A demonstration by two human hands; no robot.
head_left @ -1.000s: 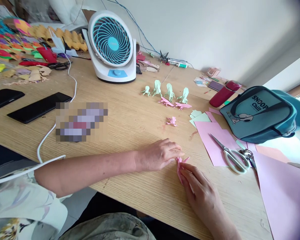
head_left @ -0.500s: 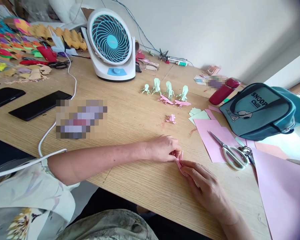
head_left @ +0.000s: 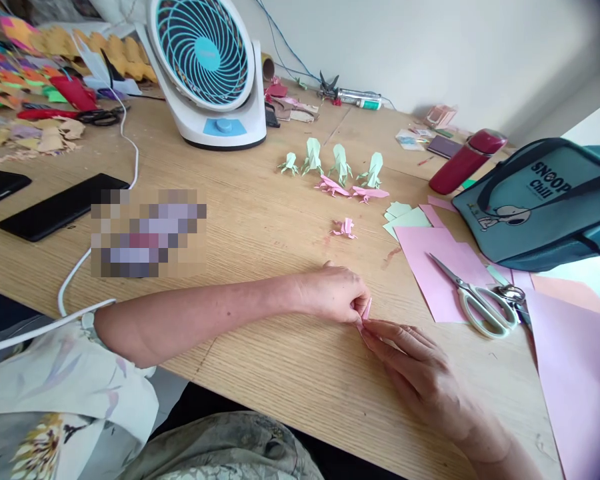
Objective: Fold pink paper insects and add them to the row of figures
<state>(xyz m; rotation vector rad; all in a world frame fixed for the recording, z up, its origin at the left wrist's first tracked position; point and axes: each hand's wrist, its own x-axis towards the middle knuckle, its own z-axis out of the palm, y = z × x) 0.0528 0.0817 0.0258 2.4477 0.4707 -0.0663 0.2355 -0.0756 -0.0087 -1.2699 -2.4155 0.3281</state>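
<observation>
A small folded piece of pink paper (head_left: 367, 309) is pinched between both hands, low over the wooden table. My left hand (head_left: 337, 293) grips its upper left end with curled fingers. From the lower right, my right hand (head_left: 415, 360) holds the other end between thumb and fingertips; much of the paper is hidden by the fingers. Beyond the hands sits a small pink origami figure (head_left: 345, 228). Farther back are two longer pink origami insects (head_left: 369, 193) and a row of several pale green origami insects (head_left: 340, 165).
Scissors (head_left: 485, 303) lie on pink paper sheets (head_left: 420, 267) at the right, beside a teal bag (head_left: 535, 207) and a red flask (head_left: 467, 160). A fan (head_left: 215, 127) stands at the back. Black phone-like slabs (head_left: 63, 207) and a white cable (head_left: 130, 143) lie left.
The camera view has shifted slightly. Both hands keep hold of the pink paper, and the right hand's fingers lie flatter and closer together along it.
</observation>
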